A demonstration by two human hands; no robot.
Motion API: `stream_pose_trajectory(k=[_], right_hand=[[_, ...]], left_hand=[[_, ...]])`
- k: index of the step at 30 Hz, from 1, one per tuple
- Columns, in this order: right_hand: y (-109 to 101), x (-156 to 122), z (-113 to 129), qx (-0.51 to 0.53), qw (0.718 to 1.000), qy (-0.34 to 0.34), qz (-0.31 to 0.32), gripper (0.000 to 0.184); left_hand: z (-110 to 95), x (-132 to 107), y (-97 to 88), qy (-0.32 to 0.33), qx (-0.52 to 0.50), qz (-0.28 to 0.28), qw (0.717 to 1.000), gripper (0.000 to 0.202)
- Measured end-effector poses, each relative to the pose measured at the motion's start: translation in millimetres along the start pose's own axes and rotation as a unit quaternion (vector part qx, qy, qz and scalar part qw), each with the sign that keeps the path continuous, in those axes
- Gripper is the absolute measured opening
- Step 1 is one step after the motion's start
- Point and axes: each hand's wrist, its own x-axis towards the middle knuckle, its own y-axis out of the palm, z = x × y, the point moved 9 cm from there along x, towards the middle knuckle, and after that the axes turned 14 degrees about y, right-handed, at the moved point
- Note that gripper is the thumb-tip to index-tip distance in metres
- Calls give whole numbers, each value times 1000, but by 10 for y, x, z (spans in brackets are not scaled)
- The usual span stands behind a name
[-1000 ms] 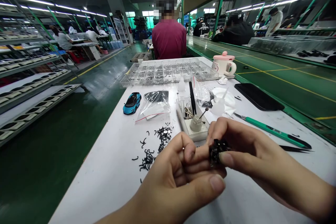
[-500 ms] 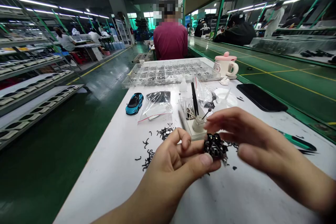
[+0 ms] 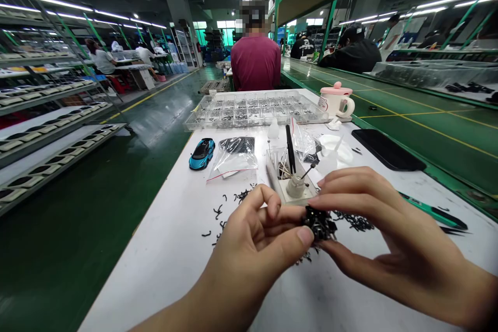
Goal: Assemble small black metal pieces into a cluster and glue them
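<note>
My left hand (image 3: pixel 257 249) is closed round a small glossy black part (image 3: pixel 319 224), an intricate plastic piece, pinched between thumb and fingers above the table. From the other side, my right hand (image 3: pixel 381 233) has its index fingertip at the top of the part and its thumb at the underside, gripping it. Loose black curved pieces (image 3: pixel 356 221) lie on the table behind the right fingers, and more small black pieces (image 3: pixel 218 211) are scattered left of my left hand. The back of the part faces away and is hidden.
Behind my hands stands a holder (image 3: pixel 276 179) with a glass bottle (image 3: pixel 295 185) and black tweezers (image 3: pixel 290 148). Around it are a blue toy car (image 3: pixel 202 154), a plastic bag (image 3: pixel 233 158), a compartment tray (image 3: pixel 252 109), a pink-lidded mug (image 3: pixel 335 99), a phone (image 3: pixel 388 149) and a green-handled tool (image 3: pixel 436 211).
My right hand has come in from the right, and its thumb and index finger have closed on the black part. My left hand keeps its hold; the view has shifted slightly.
</note>
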Motion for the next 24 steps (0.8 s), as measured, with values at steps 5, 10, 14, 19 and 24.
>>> stream_pose_trajectory(k=[5, 10, 14, 19, 24], right_hand=[[49, -14, 42, -4, 1000, -4, 15, 32], [86, -18, 54, -6, 1000, -9, 22, 30], [115, -26, 29, -3, 999, 1, 33, 29], [101, -68, 33, 17, 999, 1, 28, 41], [-9, -73, 19, -51, 998, 31, -31, 16]], left_hand=[[-36, -21, -109, 2, 114, -23, 993, 38], [-48, -15, -130, -8, 153, -39, 987, 38], [-57, 6, -102, -5, 141, -34, 989, 38], [-46, -8, -107, -16, 79, -44, 996, 36], [-50, -8, -143, -6, 79, -56, 995, 37]])
